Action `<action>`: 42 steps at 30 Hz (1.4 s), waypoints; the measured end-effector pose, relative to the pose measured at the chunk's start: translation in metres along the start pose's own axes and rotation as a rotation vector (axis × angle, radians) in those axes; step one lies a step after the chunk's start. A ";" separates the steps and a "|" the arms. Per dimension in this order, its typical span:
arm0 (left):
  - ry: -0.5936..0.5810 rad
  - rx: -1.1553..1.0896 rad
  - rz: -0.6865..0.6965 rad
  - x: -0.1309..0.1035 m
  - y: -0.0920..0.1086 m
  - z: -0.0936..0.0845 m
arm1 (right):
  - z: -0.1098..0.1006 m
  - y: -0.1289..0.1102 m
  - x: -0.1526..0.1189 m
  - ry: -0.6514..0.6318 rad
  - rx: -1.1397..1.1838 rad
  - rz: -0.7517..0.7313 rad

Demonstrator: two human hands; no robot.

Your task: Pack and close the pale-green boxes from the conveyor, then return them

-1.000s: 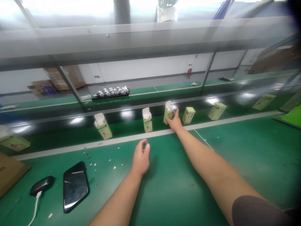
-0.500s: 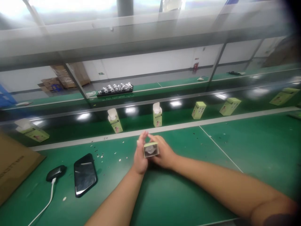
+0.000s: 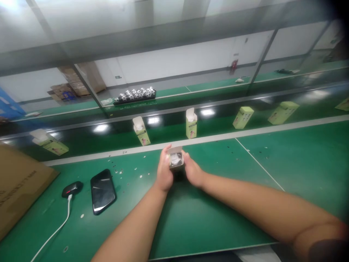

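Note:
A small carton point(image 3: 176, 159) sits between my two hands above the green table, its end towards me uncovered and a pale flap standing up at the far edge. Something whitish and clear, too blurred to name, shows inside it. My left hand point(image 3: 164, 171) grips the carton's left side, thumb and fingers along it. Against the right side presses my right hand point(image 3: 194, 171), its fingers partly hidden behind the carton. Just beyond, on the dark green belt, stand two yellow-green cartons with raised flaps, one on the left point(image 3: 142, 134) and one on the right point(image 3: 191, 127).
Closed yellow-green cartons point(image 3: 243, 118) stand farther right on the belt; an open one point(image 3: 53, 143) lies at left. A black phone point(image 3: 103, 191), a black device with a white cable point(image 3: 72, 189) and a brown cardboard box point(image 3: 21, 185) occupy the left. Behind is a tray of football-patterned balls point(image 3: 135, 96).
The held carton's flap now stands up, where the end showed no raised flap before. My right hand has shifted to the carton's side. Cartons on the belt have moved right.

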State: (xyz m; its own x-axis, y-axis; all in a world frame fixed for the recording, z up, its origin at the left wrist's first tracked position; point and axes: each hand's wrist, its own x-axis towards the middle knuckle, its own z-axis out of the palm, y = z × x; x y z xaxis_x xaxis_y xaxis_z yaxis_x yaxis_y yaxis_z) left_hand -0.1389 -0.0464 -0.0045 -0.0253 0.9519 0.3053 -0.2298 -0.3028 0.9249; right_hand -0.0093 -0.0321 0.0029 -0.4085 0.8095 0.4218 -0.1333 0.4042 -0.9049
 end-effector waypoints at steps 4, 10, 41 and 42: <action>-0.009 -0.044 -0.063 0.011 0.006 -0.001 | 0.001 0.004 0.012 0.093 0.085 0.191; 0.133 -0.108 0.049 0.022 0.006 -0.007 | -0.022 -0.001 0.030 0.135 -0.030 -0.090; 0.082 0.082 0.095 0.006 0.007 0.000 | -0.029 0.001 0.013 -0.236 -0.749 -0.470; 0.112 0.099 0.097 0.007 0.002 -0.002 | -0.033 0.003 0.017 -0.242 -0.750 -0.451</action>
State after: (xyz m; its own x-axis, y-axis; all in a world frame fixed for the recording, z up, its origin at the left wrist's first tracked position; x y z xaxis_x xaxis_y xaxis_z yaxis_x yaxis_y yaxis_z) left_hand -0.1413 -0.0404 -0.0011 -0.1527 0.9155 0.3723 -0.1242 -0.3915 0.9118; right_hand 0.0131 -0.0029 0.0089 -0.6499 0.4295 0.6269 0.2616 0.9010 -0.3461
